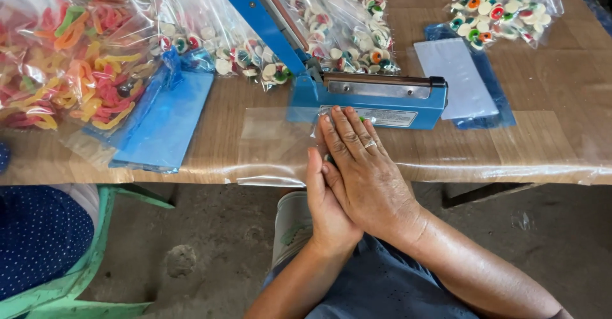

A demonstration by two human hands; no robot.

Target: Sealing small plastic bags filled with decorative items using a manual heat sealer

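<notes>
Small bag: a clear packet [322, 127] lies flat on the desk [542, 134] at its near edge, just in front of the blue heat sealer [373, 99]; only its crinkled top corner shows past my fingertips.
Right hand: my right hand [366, 172] lies flat and spread on the packet, fingers together, a ring on one finger; it grips nothing, it presses.
Left hand: my left hand [328, 210] sits under and beside the right, palm up against it; whether it pinches the packet's edge I cannot tell.
Doing it well: I judge the pressing should stay even, palm flat, pushing air toward the open mouth at 12 o'clock, with the mouth kept straight and free of creases.
Sealer: its arm is raised, slanting up to 11 o'clock; a pale rectangular label is on its front face.
Film: a clear plastic sheet [268, 147] covers the desk edge at 9 o'clock.
Blue sheets: a blue stack [169, 118] at 9 o'clock; a white card on blue [456, 80] at 2 o'clock.
Sweet bags: ring sweets [357, 35] at 12 o'clock, another bag [497, 9] at 1 o'clock, worm sweets [70, 51] at 10 o'clock.
</notes>
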